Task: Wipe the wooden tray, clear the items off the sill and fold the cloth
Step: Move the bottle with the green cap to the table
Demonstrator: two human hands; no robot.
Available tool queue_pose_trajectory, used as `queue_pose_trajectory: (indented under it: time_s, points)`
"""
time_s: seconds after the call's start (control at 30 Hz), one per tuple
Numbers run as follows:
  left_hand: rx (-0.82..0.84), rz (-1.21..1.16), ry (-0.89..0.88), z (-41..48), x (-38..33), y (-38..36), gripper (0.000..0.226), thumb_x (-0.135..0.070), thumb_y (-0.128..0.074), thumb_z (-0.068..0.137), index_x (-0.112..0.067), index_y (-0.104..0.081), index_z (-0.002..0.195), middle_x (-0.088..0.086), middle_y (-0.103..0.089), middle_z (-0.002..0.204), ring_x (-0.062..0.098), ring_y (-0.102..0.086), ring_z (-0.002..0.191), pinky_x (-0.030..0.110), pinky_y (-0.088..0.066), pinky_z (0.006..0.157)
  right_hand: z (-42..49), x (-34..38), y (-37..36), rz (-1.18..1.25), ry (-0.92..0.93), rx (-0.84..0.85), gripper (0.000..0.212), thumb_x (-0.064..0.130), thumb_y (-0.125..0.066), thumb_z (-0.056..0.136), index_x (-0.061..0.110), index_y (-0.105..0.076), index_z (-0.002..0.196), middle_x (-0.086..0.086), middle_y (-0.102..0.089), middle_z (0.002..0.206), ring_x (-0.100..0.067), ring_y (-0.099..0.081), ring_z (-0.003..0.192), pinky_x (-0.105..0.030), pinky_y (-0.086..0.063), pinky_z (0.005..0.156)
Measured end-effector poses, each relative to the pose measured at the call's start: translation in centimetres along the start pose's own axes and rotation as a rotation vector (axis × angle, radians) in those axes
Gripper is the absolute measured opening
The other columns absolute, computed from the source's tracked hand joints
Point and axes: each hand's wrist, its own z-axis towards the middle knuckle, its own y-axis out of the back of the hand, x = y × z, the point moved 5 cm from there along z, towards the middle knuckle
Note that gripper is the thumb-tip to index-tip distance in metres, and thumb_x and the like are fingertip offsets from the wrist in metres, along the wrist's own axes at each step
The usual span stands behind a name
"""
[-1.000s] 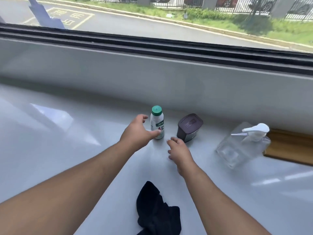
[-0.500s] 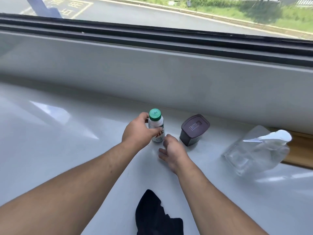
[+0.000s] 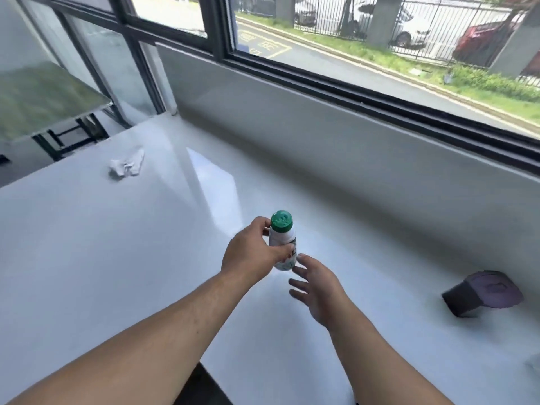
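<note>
My left hand grips a small white bottle with a green cap, held upright just above the white sill. Just right of and below the bottle, my right hand hovers with fingers spread and nothing in it. A dark purple lidded container stands on the sill at the far right. The wooden tray, the clear pump bottle and the black cloth are out of view.
A crumpled white tissue lies on the sill at the far left. The window wall runs along the back of the sill. A dark gap shows at the sill's near edge between my arms. A table with black legs stands beyond the sill's left end.
My left hand closed on the green-capped bottle and lifted it off the sill. The view swung left, so the pump bottle, tray and cloth left the frame. My right hand opened beside the bottle.
</note>
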Motion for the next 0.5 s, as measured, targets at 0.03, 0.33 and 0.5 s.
queue_pose_trajectory:
  time_s: [0.03, 0.33, 0.5]
  points:
    - [-0.029, -0.008, 0.016, -0.6, 2.2, 2.8, 0.053, -0.071, -0.075, 0.062, -0.049, -0.056, 0.105, -0.032, -0.066, 0.105, -0.011, -0.059, 0.087, 0.026, -0.041, 0.062, -0.5, -0.8, -3.2, -0.032, -0.004, 0.027, 0.028, 0.035, -0.060, 0.100, 0.024, -0.063, 0.127, -0.005, -0.063, 0.131, -0.031, -0.063, 0.119, -0.048, -0.054, 0.103]
    - [-0.265, -0.027, 0.235, -9.7, 24.7, 27.7, 0.050, -0.066, -0.076, 0.065, -0.049, -0.055, 0.108, -0.038, -0.060, 0.101, -0.012, -0.058, 0.086, 0.025, -0.046, 0.064, -5.0, -13.9, -33.6, -0.245, -0.117, 0.276, 0.030, 0.034, -0.062, 0.100, 0.021, -0.065, 0.127, -0.007, -0.062, 0.134, -0.035, -0.061, 0.123, -0.044, -0.054, 0.092]
    - [-0.442, -0.054, 0.397, -17.1, 37.0, 39.5, 0.052, -0.065, -0.079, 0.066, -0.047, -0.056, 0.109, -0.037, -0.059, 0.100, -0.013, -0.057, 0.087, 0.024, -0.046, 0.064, -8.0, -22.4, -48.7, -0.390, -0.179, 0.425, 0.022, 0.027, -0.059, 0.102, 0.020, -0.067, 0.122, -0.008, -0.062, 0.133, -0.035, -0.062, 0.122, -0.047, -0.054, 0.096]
